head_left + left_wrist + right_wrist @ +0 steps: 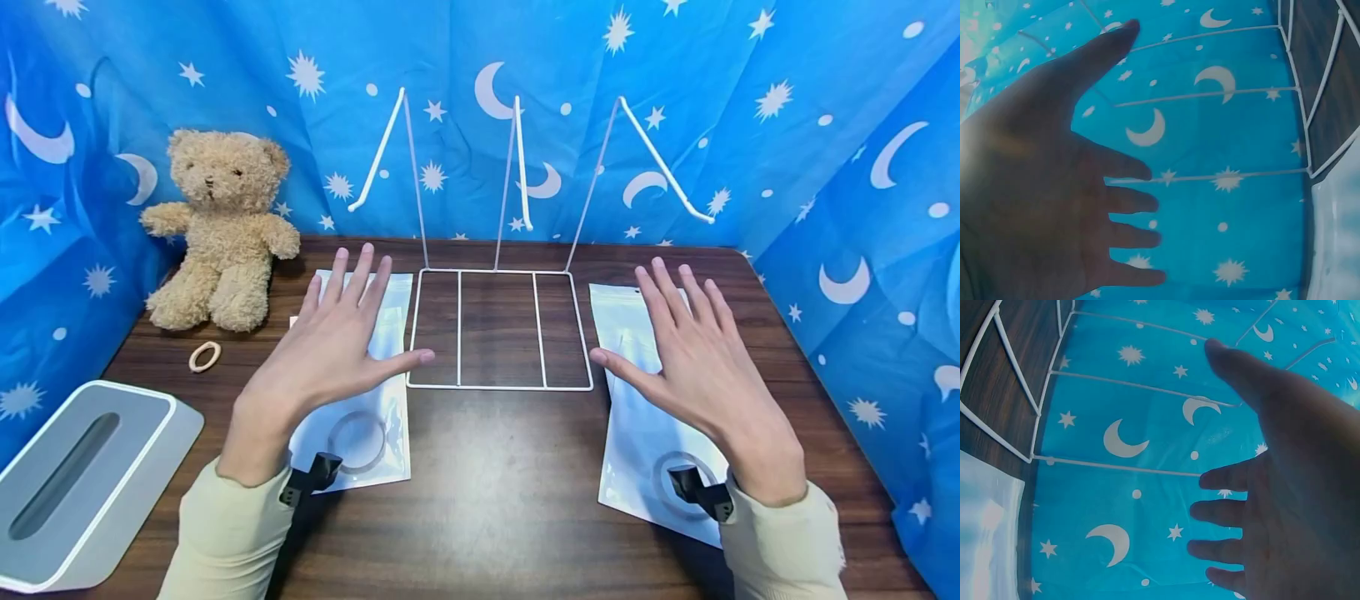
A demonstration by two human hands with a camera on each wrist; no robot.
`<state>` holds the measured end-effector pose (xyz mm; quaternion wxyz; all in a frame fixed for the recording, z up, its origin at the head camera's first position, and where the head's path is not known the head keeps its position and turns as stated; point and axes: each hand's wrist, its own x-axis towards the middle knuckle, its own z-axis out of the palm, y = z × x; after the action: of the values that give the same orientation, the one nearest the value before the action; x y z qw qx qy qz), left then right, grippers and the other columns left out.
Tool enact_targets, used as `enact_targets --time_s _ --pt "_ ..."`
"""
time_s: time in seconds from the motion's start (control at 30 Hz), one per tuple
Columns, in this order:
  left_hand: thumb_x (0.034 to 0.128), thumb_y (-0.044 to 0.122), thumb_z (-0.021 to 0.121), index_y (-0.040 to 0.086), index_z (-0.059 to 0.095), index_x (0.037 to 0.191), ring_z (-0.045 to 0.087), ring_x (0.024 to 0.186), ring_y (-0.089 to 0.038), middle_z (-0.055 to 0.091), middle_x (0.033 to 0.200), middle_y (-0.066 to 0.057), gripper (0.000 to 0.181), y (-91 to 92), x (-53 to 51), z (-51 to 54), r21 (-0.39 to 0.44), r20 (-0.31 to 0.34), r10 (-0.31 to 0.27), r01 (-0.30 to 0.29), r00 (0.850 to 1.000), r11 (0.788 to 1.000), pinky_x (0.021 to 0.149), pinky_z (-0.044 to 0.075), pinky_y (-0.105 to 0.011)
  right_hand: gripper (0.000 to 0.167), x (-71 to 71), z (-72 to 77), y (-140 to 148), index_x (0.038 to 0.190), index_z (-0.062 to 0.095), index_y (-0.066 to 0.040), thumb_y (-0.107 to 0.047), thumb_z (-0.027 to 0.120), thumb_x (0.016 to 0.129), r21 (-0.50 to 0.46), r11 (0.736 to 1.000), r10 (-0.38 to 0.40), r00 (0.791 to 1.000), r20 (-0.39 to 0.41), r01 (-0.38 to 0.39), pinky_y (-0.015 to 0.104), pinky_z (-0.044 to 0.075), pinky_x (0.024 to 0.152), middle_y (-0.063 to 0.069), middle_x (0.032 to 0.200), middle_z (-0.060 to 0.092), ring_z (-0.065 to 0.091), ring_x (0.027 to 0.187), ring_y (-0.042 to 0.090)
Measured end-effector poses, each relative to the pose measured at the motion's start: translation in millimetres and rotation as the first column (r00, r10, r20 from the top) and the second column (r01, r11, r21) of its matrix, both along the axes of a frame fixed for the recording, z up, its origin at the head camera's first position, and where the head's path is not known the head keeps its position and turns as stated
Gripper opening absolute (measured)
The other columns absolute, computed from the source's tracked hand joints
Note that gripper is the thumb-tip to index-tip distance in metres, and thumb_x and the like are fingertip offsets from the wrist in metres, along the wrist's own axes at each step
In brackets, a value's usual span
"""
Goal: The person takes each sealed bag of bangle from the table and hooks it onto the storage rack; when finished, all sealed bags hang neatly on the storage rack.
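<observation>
My left hand is spread with straight fingers above a white plastic pouch on the left of the table. Over a second white pouch on the right, my right hand is spread in the same way. Neither hand holds anything. Between them stands a white wire rack with three upright arms bent at the top. A ring outline shows near the lower end of each pouch. Both wrist views show the palms, left hand and right hand, with thumbs apart from the fingers.
A teddy bear sits at the back left, with a small wooden-looking ring before it. A grey and white slotted box stands at the front left. Blue curtains with moons and stars surround the dark wooden table.
</observation>
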<state>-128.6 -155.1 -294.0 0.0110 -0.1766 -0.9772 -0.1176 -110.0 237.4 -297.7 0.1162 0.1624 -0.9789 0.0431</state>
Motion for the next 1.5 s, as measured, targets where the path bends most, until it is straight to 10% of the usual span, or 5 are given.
enact_targets --time_s 0.23,0.63,0.97,1.2,1.5 --pt "0.0892 0.068 0.052 -0.003 0.041 0.142 0.049 0.120 -0.041 0.050 0.132 -0.023 0.089 -30.9 5.3 3.6 0.044 0.105 0.101 -0.106 0.989 0.993 0.093 0.043 -0.060 0.102 3.9 -5.6 -10 0.155 0.022 -0.003 -0.070 0.055 0.086 0.026 0.999 -0.026 0.999 0.026 0.025 0.050 0.001 0.118 0.023 0.157 0.023 0.017 0.144 0.041" --pt "0.0820 0.065 0.066 -0.023 0.022 0.139 0.049 0.109 -0.059 0.037 0.126 -0.047 0.113 -73.2 2.0 -47.7 -0.201 0.390 0.278 -0.214 0.878 0.956 0.082 0.045 -0.065 0.096 -7.8 -61.1 -23 0.153 0.023 0.004 -0.060 0.057 0.091 -0.077 0.997 0.041 0.921 0.388 -0.012 0.058 0.020 0.113 0.029 0.152 0.031 0.028 0.139 0.045" --pt "0.0833 0.045 0.076 -0.009 0.047 0.130 0.055 0.096 -0.051 0.040 0.123 -0.040 0.077 -84.5 -3.2 -61.6 -0.083 0.357 0.203 -0.185 0.912 0.979 0.072 0.048 -0.059 0.097 -18.1 -103.2 -17 0.152 0.024 0.006 -0.060 0.060 0.090 -0.294 0.956 0.106 0.938 0.331 -0.004 0.057 0.017 0.114 0.028 0.153 0.028 0.024 0.142 0.042" --pt "0.0821 0.001 0.078 0.013 0.069 0.097 0.048 0.082 -0.023 0.059 0.096 -0.006 0.021 -100.2 -16.0 -72.9 0.277 0.170 -0.062 0.013 0.983 0.961 0.067 0.041 -0.037 0.092 -24.5 -117.2 -10 0.154 0.026 -0.001 -0.057 0.062 0.090 -0.305 0.952 0.100 0.960 0.261 -0.016 0.052 0.013 0.117 0.022 0.155 0.029 0.022 0.144 0.036" --pt "0.0899 0.006 0.071 0.025 0.073 0.118 0.046 0.067 -0.020 0.068 0.101 0.001 0.034 -101.6 -16.0 -65.3 0.422 0.195 -0.104 0.013 0.975 0.906 0.051 0.041 -0.029 0.092 -25.3 -120.6 -8 0.153 0.028 -0.002 -0.061 0.059 0.090 -0.256 0.966 0.103 0.968 0.229 -0.042 0.050 0.009 0.118 0.021 0.155 0.031 0.026 0.143 0.034"
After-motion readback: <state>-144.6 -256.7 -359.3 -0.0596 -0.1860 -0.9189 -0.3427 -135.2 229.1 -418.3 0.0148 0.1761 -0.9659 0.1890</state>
